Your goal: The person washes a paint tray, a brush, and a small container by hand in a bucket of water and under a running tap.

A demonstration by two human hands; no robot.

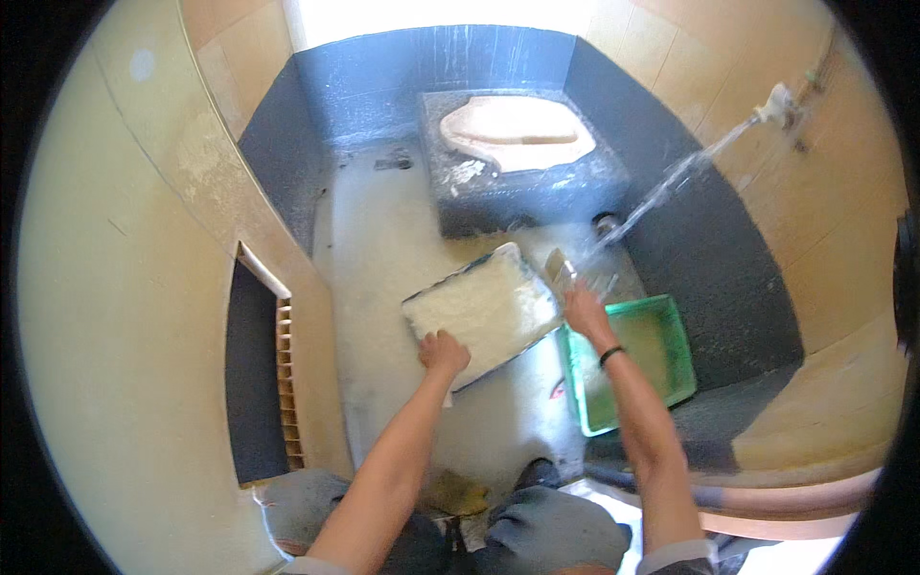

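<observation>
Your left hand (444, 352) is clenched on the lower edge of the tray (479, 311): flat, rectangular, dark-rimmed, coated white, tilted above the wet floor (383, 240). Your right hand (585, 311) grips a brush (561, 266) at its right corner, beside the green tub (676, 364).

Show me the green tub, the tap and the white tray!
green tub (682, 337), head view, on its right rim.
tap (776, 102), head view, on its white body.
white tray (484, 309), head view, on its foamy middle.

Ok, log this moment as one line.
left hand grips tray edge | right hand holds brush in tap stream | green tub beside
</observation>
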